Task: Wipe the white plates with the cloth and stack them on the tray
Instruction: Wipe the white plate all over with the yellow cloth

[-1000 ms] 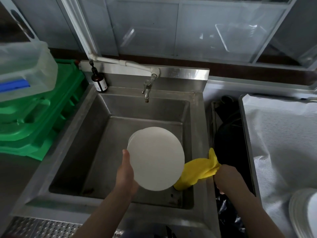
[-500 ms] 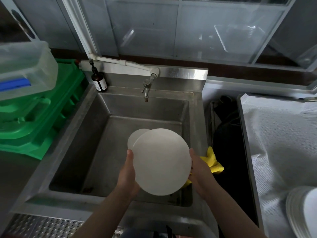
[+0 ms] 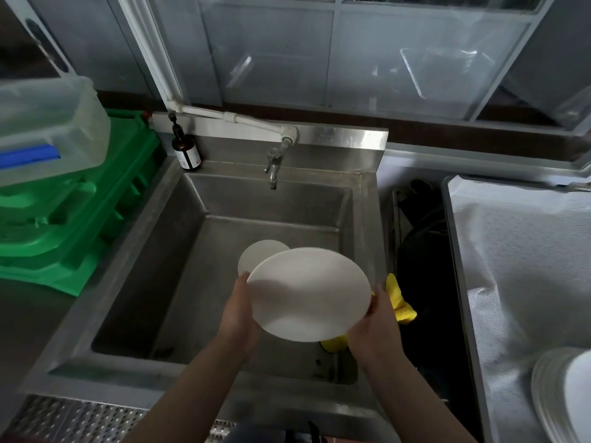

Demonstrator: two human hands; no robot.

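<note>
White plate is up over the steel sink, left hand gripping its left edge, right hand gripping the right edge, probably with the yellow cloth bunched underneath. Smaller plate peeks out behind. Stacked plates sit on the cloth-lined tray at right.

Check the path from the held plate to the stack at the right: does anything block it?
Nothing visible blocks it. The plate is held over the sink by the left hand and right hand. Between it and the plate stack lies a dark gap, then the tray's raised rim to clear.
</note>
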